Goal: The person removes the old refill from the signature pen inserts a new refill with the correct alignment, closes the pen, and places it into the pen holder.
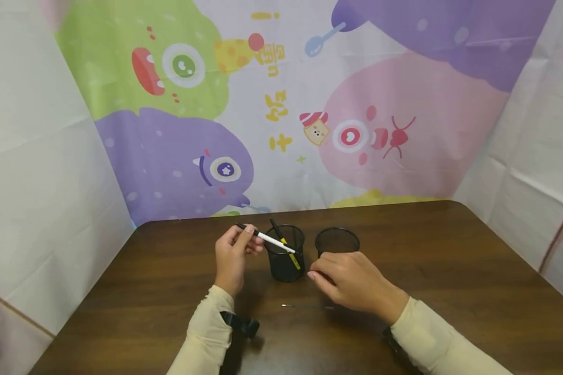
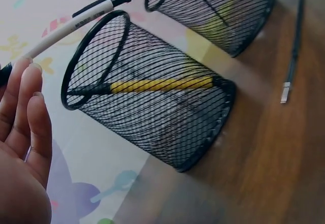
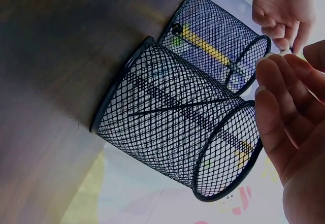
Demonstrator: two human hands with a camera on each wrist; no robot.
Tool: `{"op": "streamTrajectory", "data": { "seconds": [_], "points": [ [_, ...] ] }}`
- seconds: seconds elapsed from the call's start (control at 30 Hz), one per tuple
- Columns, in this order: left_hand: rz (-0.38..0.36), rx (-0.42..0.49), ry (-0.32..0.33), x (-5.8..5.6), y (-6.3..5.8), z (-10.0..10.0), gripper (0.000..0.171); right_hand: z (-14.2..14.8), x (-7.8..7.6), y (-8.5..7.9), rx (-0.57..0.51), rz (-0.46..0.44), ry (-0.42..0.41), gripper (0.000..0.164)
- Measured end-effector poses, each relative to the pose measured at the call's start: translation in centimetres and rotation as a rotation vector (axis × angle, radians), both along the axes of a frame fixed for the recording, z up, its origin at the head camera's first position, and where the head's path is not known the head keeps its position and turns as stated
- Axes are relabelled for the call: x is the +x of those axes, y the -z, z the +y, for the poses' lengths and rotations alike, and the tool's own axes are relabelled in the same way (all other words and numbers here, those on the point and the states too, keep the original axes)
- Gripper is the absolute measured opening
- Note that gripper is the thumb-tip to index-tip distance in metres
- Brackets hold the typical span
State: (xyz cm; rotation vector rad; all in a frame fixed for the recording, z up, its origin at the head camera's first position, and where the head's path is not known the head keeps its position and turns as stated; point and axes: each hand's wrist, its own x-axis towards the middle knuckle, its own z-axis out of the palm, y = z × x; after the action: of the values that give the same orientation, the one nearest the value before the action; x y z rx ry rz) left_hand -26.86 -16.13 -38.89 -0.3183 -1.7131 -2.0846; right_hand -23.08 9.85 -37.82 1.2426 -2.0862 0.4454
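Note:
My left hand (image 1: 232, 258) pinches a white pen (image 1: 269, 239) with black ends between thumb and fingers. The pen slants over the rim of the left black mesh cup (image 2: 152, 117). A yellow-and-black pen (image 2: 160, 84) leans inside that cup. Just in front of the right black mesh cup (image 3: 152, 76), my right hand (image 1: 356, 281) hovers with fingers loosely bent and nothing seen between them. It partly hides this cup in the head view. On the table before the cups lies a thin dark stick (image 1: 307, 306) with a silver tip.
Both cups stand side by side on a dark brown wooden table (image 1: 169, 291). A cartoon-printed cloth (image 1: 281, 172) hangs along the back edge, and pale cloth walls (image 1: 42, 156) close in the sides. A black band (image 1: 239, 324) is on the left wrist.

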Motion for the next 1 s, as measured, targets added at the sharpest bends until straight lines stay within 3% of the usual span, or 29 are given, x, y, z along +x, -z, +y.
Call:
{"op": "streamTrajectory", "data": {
  "seconds": [0.33, 0.53, 0.77, 1.0],
  "points": [
    [0.004, 0.082, -0.053, -0.9, -0.6, -1.0, 0.025, -0.4, 0.0, 0.0, 0.027, 0.003, -0.005, 0.009],
    [0.017, 0.107, -0.076, -1.7, -0.3, -1.1, 0.024, -0.4, 0.1, 0.4, 0.029, -0.005, -0.014, 0.009],
    [-0.024, -0.019, -0.085, -2.3, 0.3, -1.2, 0.028, -0.5, 0.4, 0.5, 0.038, -0.011, -0.011, 0.008],
    [-0.048, -0.076, -0.088, -2.5, 0.1, -0.9, 0.026, -0.4, 0.3, 0.4, 0.048, -0.01, -0.009, 0.009]
  ]
}}
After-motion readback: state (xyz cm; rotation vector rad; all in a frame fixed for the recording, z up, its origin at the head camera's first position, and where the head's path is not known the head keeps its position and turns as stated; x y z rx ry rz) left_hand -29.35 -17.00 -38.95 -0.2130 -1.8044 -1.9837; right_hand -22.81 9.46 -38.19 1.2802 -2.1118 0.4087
